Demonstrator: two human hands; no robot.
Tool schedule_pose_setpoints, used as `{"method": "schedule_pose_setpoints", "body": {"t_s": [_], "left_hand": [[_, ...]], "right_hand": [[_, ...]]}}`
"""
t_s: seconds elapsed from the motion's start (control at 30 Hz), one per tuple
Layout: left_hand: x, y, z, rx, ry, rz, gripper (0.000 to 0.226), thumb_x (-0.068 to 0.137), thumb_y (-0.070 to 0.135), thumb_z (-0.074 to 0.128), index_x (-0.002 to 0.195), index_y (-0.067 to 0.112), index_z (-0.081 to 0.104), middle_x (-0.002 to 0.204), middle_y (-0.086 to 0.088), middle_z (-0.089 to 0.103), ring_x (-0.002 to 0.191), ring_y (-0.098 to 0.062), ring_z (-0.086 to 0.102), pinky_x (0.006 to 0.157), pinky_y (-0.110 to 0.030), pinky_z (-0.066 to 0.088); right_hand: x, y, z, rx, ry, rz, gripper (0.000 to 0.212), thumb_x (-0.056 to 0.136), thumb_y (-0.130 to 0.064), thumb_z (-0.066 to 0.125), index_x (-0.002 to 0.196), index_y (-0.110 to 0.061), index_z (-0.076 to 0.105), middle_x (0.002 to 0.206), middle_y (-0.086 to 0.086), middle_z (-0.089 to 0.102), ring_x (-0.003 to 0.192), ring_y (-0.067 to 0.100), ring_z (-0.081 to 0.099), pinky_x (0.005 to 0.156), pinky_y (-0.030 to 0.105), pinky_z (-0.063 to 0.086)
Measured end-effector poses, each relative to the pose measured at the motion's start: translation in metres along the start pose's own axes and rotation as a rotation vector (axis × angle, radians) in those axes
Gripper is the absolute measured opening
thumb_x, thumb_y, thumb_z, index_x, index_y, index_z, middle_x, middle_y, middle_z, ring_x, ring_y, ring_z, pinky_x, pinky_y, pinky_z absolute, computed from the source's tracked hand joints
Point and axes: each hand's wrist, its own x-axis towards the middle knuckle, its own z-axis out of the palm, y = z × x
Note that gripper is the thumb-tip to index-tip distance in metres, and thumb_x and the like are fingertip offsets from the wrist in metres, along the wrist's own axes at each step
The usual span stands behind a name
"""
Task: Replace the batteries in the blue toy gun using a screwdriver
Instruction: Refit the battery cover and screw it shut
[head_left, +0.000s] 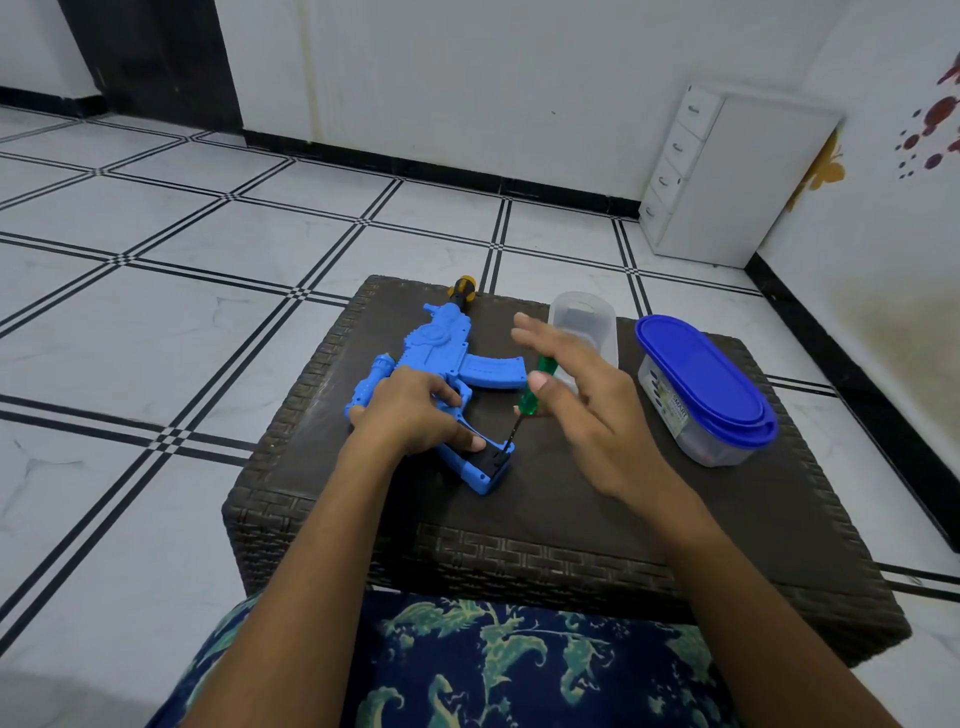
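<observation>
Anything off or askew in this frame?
Nothing spilled or damaged. One oddity: the right hand pinches the green screwdriver with its thumb, fingers splayed, and the shaft leans into the battery cover of the blue toy gun; it might slip.

— How does the blue toy gun (441, 348) lie?
— Flat on its side on the dark woven surface (571, 493). Its black-and-yellow muzzle (464, 288) points away, the curved magazine (493, 371) sticks out to the right, and the grip comes toward the near edge.
— And the grip's end?
— A black battery compartment (493, 460) sits in the butt. Whether its cover is loose, I can't tell.
— The screwdriver (528, 402)?
— Green see-through handle, thin dark shaft. It stands tilted, handle up and to the right, tip down at the compartment's far corner.
</observation>
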Motion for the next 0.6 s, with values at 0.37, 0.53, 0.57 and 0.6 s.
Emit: {"method": "schedule_pose_setpoints", "body": {"t_s": [0.37,0.53,0.57,0.6], "left_hand": [[-0.0007,0.0004,-0.0002,-0.014,-0.008,-0.012,0.052,0.040,0.047,0.093,0.081,0.041,0.061,0.090,0.014,0.048,0.105,-0.023,0.056,0.099,-0.051,0.043],[-0.0049,0.0032,-0.0002,-0.025,-0.012,-0.031,0.056,0.025,0.053,0.085,0.074,0.038,0.060,0.087,0.012,0.048,0.107,-0.025,0.058,0.098,-0.052,0.044],[-0.0051,0.0033,-0.0002,-0.029,-0.011,-0.031,0.057,0.024,0.054,0.083,0.073,0.039,0.060,0.086,0.011,0.048,0.106,-0.025,0.058,0.097,-0.053,0.045],[-0.0052,0.0032,-0.0003,-0.032,-0.013,-0.029,0.057,0.023,0.054,0.083,0.073,0.039,0.060,0.086,0.011,0.048,0.105,-0.026,0.059,0.097,-0.053,0.045]], "right_hand": [[0.0037,0.0032,0.0059,-0.214,0.205,-0.161,0.017,0.094,-0.019,0.066,0.105,-0.007,0.068,0.092,-0.001,0.066,0.067,0.016,0.063,0.051,0.032,0.055],[0.0033,-0.0007,0.0072,-0.074,0.092,-0.089,0.032,0.102,-0.013,0.047,0.131,-0.003,0.058,0.119,0.003,0.058,0.093,0.018,0.067,0.059,0.023,0.060],[0.0032,-0.0019,0.0070,-0.060,0.090,-0.099,0.032,0.101,-0.011,0.049,0.131,-0.003,0.058,0.116,0.003,0.059,0.090,0.018,0.069,0.059,0.025,0.061],[0.0034,-0.0026,0.0067,-0.045,0.102,-0.111,0.030,0.099,-0.008,0.052,0.128,-0.004,0.061,0.112,0.004,0.062,0.085,0.017,0.071,0.058,0.026,0.061]]}}
